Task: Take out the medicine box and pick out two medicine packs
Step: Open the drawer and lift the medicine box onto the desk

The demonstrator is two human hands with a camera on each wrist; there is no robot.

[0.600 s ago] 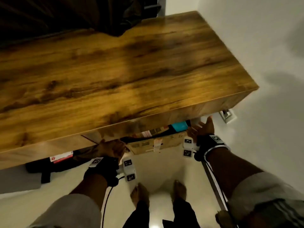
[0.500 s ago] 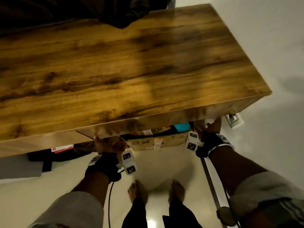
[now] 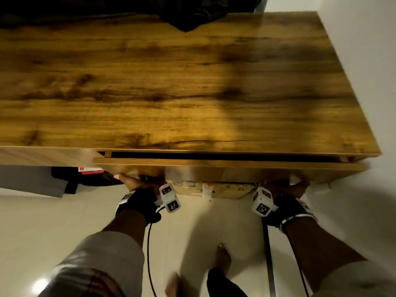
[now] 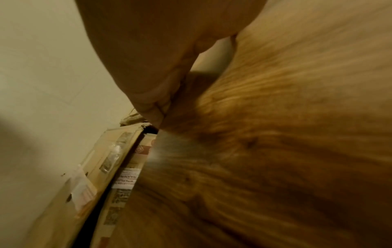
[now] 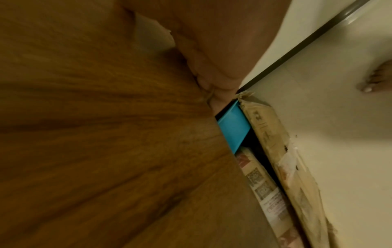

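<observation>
A wide wooden drawer front (image 3: 214, 168) stands a little out from under the wooden tabletop (image 3: 171, 82), with a dark slit showing behind it. My left hand (image 3: 139, 182) grips the front's lower edge near its left end, the fingers hooked underneath and hidden. My right hand (image 3: 285, 185) grips the same edge near the right end. The left wrist view shows my left hand (image 4: 148, 67) against the drawer wood (image 4: 275, 134); the right wrist view shows my right hand (image 5: 222, 42) likewise. No medicine box or packs are in view.
A cardboard box (image 3: 214, 189) sits on the floor under the drawer, with a blue item (image 5: 233, 127) inside. A black bag (image 3: 85, 179) lies under the table's left part. Dark cloth (image 3: 188, 20) hangs over the back edge. A white wall (image 3: 375, 82) borders the right. My bare foot (image 3: 222, 258) is below.
The drawer front has come out from the table, opening a dark slit behind it. Both hands have moved up to its lower edge, and the head view has shifted.
</observation>
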